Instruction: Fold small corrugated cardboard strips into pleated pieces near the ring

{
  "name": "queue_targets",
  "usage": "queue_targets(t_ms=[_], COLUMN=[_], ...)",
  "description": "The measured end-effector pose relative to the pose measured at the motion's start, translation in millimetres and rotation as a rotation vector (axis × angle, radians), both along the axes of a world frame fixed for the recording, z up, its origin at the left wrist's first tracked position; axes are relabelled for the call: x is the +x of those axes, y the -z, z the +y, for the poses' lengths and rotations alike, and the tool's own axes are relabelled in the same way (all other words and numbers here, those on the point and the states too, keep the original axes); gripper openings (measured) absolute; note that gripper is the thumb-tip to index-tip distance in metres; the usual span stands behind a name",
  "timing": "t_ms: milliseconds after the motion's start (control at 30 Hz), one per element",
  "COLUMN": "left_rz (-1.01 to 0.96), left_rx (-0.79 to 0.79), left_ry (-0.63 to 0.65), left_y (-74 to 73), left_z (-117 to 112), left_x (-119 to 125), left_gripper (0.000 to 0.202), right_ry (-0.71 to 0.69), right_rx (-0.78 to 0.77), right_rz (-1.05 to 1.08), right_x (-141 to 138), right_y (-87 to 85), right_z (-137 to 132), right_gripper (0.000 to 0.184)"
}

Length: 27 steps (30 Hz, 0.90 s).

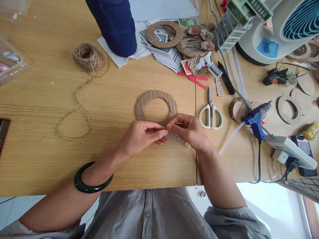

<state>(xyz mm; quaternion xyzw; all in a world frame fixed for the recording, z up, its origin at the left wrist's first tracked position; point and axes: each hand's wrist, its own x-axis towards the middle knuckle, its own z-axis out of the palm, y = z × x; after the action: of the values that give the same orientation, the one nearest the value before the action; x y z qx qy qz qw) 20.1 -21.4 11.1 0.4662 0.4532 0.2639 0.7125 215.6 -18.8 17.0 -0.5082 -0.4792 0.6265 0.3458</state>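
Note:
Between my two hands is a strip of corrugated cardboard, its ridged end slanting down to the right. My left hand pinches the strip's upper end between thumb and fingers. Right beside it, my right hand is closed on the same strip, and the fingertips of both hands meet there. Just beyond them a flat cardboard ring lies on the table, its near right edge partly covered by my hands. A pair of scissors with pale handles rests to the right of my right hand.
Loose twine trails from a ball at left. A dark blue cylinder stands behind. Playing cards, another cardboard ring and red strips lie at the back. Right are a glue gun, power strip and fan.

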Motion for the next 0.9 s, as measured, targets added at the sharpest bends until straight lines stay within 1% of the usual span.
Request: queue_targets(t_ms=[167, 267, 367, 500, 600, 700, 767, 900], left_rz=[-0.052, -0.041, 0.003, 0.055, 0.074, 0.071, 0.063, 0.015], left_rx=[-0.039, -0.035, 0.039, 0.175, 0.205, 0.222, 0.217, 0.138], left_ry=[0.051, 0.061, 0.047, 0.020, -0.007, -0.007, 0.009, 0.017], left_y=[3.5, 6.5, 6.0, 0.3, -3.0, -2.6, -0.9, 1.5], left_z=[3, 3, 0, -3, -3, -4, -5, -3], left_x=[-1, -1, 0, 1, 1, 1, 1, 0], left_gripper=[0.019, 0.022, 0.023, 0.024, 0.024, 0.022, 0.021, 0.023], right_ry=[-0.004, 0.000, -0.001, -0.020, -0.048, -0.062, -0.056, -0.041], right_rx=[-0.020, -0.022, -0.006, -0.016, -0.014, 0.021, 0.045, 0.041], right_rz=[0.004, 0.015, -0.007, -0.012, 0.004, 0.003, -0.014, -0.032], right_x=[0, 0, 1, 1, 1, 1, 2, 3], right_y=[-0.2, -0.3, 0.4, 0.4, -0.1, 0.2, 0.9, 1.1], right_z=[0, 0, 0, 1, 2, 2, 2, 1], right_gripper=[0.025, 0.026, 0.028, 0.030, 0.030, 0.027, 0.025, 0.023])
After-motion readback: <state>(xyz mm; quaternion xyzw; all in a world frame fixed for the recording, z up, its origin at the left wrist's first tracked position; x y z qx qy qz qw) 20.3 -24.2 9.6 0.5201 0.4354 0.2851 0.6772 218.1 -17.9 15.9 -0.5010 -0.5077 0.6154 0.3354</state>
